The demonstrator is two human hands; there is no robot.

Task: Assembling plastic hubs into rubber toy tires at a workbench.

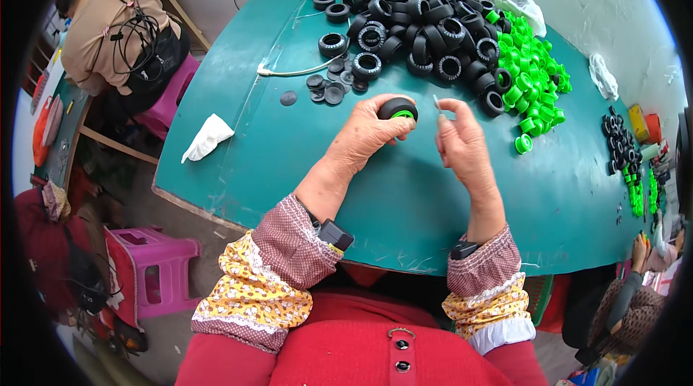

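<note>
My left hand (372, 129) is closed around a small toy wheel, a black tire (398, 106) with a bright green hub (403, 115) showing inside it. Just to its right, my right hand (462, 137) is raised over the table with half-curled fingers. Its index finger and thumb are apart, and I see nothing held between them; a small pale sliver at the index fingertip may be a nail. Beyond both hands lies a heap of black tires (419, 21), and right of that a pile of green hubs (530, 72). Several flat black discs (333, 93) lie nearer to my left hand.
The green table (289, 148) carries a white cable (296, 70), a crumpled white tissue (208, 137) and a plastic bag (514, 0). Pink stools (155, 263) stand at left, near a seated person (119, 32). More tires (619, 142) lie at the far right, near another person's hand (639, 252).
</note>
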